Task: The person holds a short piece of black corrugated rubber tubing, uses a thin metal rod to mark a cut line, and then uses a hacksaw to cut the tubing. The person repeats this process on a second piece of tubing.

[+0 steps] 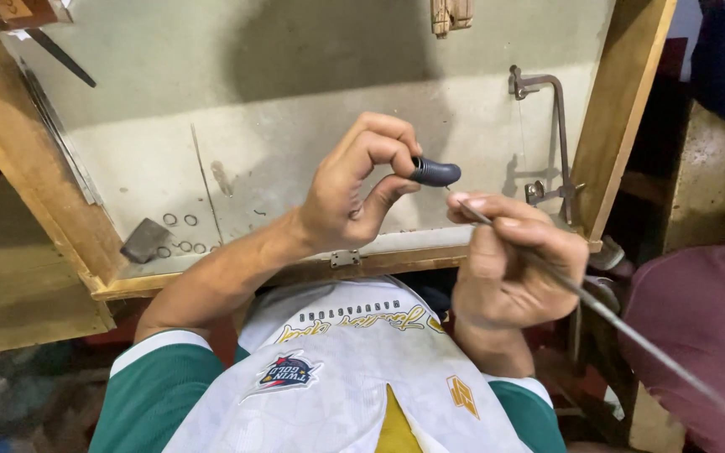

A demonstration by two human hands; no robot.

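Two hands work above a pale worktop [279,143] boxed by wooden sides. The left hand [350,197] pinches a small dark curved piece [436,173] at its fingertips, raised for access. The right hand [509,268] is clamped around a thin metal file [606,310], its tip aimed just below that piece. Small rings [179,235] lie aside, near a grey block [144,240].

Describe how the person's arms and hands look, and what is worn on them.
Both hands, left hand and right hand, are bare: no gloves, rings or watch visible. The forearms are bare too. Short green sleeves with white cuffs end above the elbows, on a white shirt with printed badges.
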